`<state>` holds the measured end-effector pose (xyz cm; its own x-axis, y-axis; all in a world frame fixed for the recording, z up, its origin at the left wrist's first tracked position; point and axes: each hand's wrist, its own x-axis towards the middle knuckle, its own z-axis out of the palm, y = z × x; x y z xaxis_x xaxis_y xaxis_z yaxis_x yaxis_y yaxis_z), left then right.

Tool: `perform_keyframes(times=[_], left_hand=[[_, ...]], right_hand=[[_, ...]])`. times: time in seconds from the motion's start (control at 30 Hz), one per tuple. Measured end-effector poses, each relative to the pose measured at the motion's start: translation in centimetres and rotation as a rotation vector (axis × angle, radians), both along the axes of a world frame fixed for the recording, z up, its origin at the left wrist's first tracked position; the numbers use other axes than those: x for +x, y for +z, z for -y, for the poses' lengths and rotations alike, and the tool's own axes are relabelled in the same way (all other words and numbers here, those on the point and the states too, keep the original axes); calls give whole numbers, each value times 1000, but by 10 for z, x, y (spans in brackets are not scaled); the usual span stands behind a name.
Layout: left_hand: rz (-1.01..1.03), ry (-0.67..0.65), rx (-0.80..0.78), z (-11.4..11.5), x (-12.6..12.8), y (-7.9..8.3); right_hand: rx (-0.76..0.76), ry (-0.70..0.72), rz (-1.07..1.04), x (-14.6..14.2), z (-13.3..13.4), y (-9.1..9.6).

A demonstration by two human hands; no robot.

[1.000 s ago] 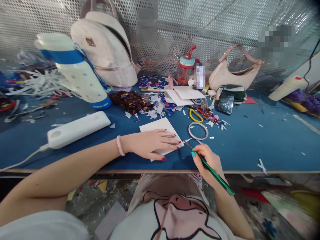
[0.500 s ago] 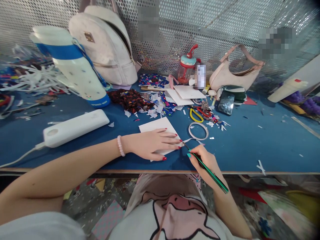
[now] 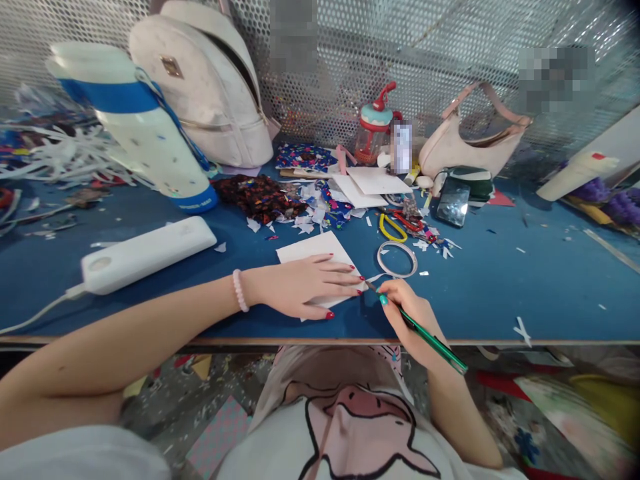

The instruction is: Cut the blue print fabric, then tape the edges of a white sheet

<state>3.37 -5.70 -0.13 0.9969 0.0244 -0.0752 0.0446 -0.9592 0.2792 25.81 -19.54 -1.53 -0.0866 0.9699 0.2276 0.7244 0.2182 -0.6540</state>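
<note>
My left hand point(image 3: 305, 288) lies flat with fingers spread over a white sheet of card point(image 3: 320, 245), pressing it to the table. My right hand point(image 3: 407, 317) is closed around a slim green utility knife point(image 3: 435, 345). Its metal tip meets the card's right edge, close to my left fingertips. A narrow white strip point(image 3: 376, 276) curves from near that tip toward a roll of tape point(image 3: 397, 275) just beyond my right hand. Behind the roll lie scissors with yellow point(image 3: 392, 229) and red handles.
Paper scraps point(image 3: 317, 207) and a dark patterned heap point(image 3: 260, 199) lie behind the card, with more white sheets point(image 3: 377, 180). At left are a white power bank point(image 3: 150, 255) with a cable, a large bottle point(image 3: 145, 140) and a backpack point(image 3: 205, 93). A phone point(image 3: 453, 202) and pink handbag point(image 3: 465, 143) stand back right.
My right hand has shifted slightly, and the knife's rear end has swung right and up. The white strip near the tip lies differently. My left hand keeps its place on the card.
</note>
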Motion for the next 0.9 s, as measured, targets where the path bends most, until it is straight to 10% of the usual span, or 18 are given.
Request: perform_keyframes(times=[0.9], left_hand=[[3,16,-1,1,0,-2]], right_hand=[[70,-98,-33,-2,0,-8]])
